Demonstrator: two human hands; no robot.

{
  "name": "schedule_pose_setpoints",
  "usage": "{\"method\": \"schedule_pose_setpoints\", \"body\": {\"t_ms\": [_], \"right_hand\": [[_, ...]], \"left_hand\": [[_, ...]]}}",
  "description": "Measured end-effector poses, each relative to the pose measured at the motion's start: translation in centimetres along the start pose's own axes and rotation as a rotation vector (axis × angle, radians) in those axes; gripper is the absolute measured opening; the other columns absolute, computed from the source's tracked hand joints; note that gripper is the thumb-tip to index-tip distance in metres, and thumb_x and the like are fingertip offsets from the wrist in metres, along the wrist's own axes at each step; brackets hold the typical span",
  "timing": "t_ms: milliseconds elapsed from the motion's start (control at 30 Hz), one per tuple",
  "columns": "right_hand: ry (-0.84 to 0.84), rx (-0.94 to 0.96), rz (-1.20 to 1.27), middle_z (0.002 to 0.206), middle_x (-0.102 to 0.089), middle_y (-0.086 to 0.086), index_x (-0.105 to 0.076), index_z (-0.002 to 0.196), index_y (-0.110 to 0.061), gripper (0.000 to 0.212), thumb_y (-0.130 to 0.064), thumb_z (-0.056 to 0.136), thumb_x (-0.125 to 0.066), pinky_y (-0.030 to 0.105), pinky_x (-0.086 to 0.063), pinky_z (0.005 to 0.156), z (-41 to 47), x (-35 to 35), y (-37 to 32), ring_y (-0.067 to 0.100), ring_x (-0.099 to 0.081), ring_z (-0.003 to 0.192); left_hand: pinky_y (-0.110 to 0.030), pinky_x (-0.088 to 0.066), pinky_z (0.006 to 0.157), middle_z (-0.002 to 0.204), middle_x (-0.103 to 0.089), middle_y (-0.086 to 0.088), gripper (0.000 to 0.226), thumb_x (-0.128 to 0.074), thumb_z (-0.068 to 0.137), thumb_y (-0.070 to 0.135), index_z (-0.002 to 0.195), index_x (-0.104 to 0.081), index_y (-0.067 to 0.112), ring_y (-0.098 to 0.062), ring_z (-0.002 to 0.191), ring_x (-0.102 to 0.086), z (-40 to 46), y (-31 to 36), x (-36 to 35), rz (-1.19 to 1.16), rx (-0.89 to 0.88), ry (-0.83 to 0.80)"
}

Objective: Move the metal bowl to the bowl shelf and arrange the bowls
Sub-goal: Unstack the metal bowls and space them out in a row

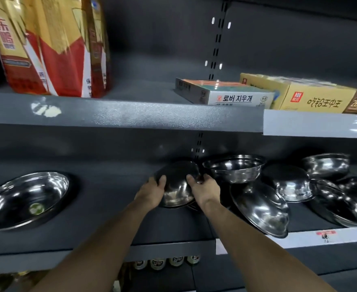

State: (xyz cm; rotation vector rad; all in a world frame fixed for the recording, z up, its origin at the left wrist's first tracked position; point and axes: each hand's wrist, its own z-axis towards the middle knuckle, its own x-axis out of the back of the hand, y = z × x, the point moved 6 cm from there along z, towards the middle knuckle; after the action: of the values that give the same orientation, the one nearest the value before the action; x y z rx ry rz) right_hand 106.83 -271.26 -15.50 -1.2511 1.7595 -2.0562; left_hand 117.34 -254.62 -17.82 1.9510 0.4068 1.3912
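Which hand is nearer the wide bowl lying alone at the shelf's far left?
Left. The left hand is closer to the wide bowl; the right hand lies farther away.

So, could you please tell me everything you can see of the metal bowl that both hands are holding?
The metal bowl is shiny, round and steel-looking, with dark reflections on its polished surface. It is tilted steeply, with its far rim raised toward the shelf's back wall. It sits mid-shelf, left of the other bowls. The left hand grips its left edge and the right hand its right edge, thumbs on the surface facing the camera. What it rests on is hidden.
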Motion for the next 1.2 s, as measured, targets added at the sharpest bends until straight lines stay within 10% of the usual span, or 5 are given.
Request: {"method": "schedule_pose_setpoints", "body": {"t_ms": [200,700,833,1033,1200], "right_hand": [[0.023,0.007,0.003,0.078,-0.067,-0.01,-0.066,0.112,-0.011,0.05,-0.051,0.082,-0.071,0.031,-0.055,0.085,0.3,-0.3,-0.3,0.017,-0.068,0.089],[-0.153,0.234,0.072,0.121,-0.071,-0.003,-0.047,0.148,-0.017,0.072,-0.04,0.085,-0.074,0.018,-0.044,0.101,-4.5,-4.8,-5.5,0.006,-0.062,0.112],[-0.198,0.266,0.21,0.068,-0.055,-0.008,-0.052,0.144,-0.024,0.063,-0.013,0.086,-0.074,-0.002,-0.041,0.069,-5.8,-5.8,-5.8,-0.008,-0.052,0.058],[-0.143,0.112,0.5,0.081,-0.059,0.004,-0.063,0.134,-0.022,0.044,-0.008,0.092,-0.057,0.029,-0.042,0.077,-6.8,-6.9,-4.9,0.015,-0.052,0.071],[-0.064,0.063,0.59,0.062,-0.06,0.004,-0.072,0.089,-0.018,0.028,-0.036,0.099,-0.053,0.021,-0.04,0.041,-7.6,-6.7,-4.7,0.017,-0.053,0.049]], "left_hand": [[-0.037,-0.041,0.098,0.139,-0.054,-0.016,0.067,-0.027,0.099,0.059,0.143,-0.043,0.012,-0.034,0.126,-0.053,1.4,0.0,-0.4,-0.129,0.031,0.052],[-0.038,-0.035,0.108,0.147,-0.047,-0.018,0.069,-0.039,0.098,0.053,0.145,-0.041,0.004,-0.035,0.133,-0.047,-1.4,-5.2,9.2,-0.49,0.177,0.331],[-0.04,-0.036,0.11,0.14,-0.053,-0.024,0.07,-0.034,0.098,0.056,0.135,-0.053,-0.001,-0.038,0.131,-0.047,-2.2,-6.3,11.3,-0.521,0.199,0.381],[-0.047,-0.043,0.108,0.129,-0.064,-0.014,0.092,-0.029,0.079,0.078,0.131,-0.06,0.009,-0.035,0.118,-0.06,-3.8,-7.7,12.8,-0.816,0.197,0.312],[-0.045,-0.05,0.102,0.114,-0.071,-0.006,0.099,-0.036,0.06,0.09,0.119,-0.067,0.018,-0.027,0.104,-0.067,-3.8,-8.7,13.4,-0.953,0.176,0.249]]}}
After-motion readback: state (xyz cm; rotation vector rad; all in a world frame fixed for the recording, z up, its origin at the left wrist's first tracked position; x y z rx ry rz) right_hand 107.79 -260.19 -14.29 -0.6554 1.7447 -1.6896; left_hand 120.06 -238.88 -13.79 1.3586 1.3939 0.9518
